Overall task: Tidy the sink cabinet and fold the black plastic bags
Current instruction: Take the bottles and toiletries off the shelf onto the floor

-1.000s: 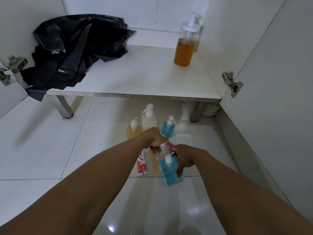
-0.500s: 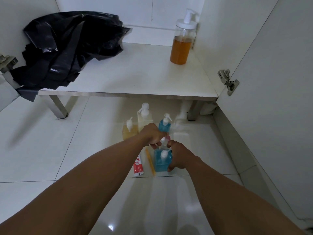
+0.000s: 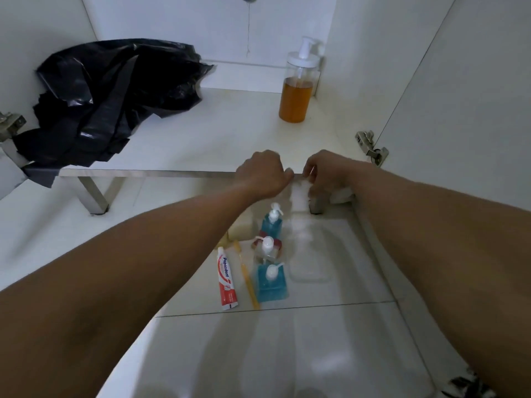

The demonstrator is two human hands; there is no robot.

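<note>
A crumpled heap of black plastic bags lies on the left of the white cabinet shelf and hangs over its front edge. My left hand and my right hand hover side by side at the shelf's front edge, fingers curled, holding nothing I can see. Below them on the tiled floor stand a blue pump bottle, a clear pump bottle with a red label and a second blue pump bottle in a row. A toothpaste tube and a yellow toothbrush lie beside them.
A tall pump bottle of orange liquid stands at the shelf's back right corner. The open cabinet door with its hinge is on the right. Another hinge is at the left. Metal legs hold the shelf.
Both hands let go of the bottles on the floor and rose to the shelf's front edge. The near blue bottle now stands upright in the row. The camera tilted up.
</note>
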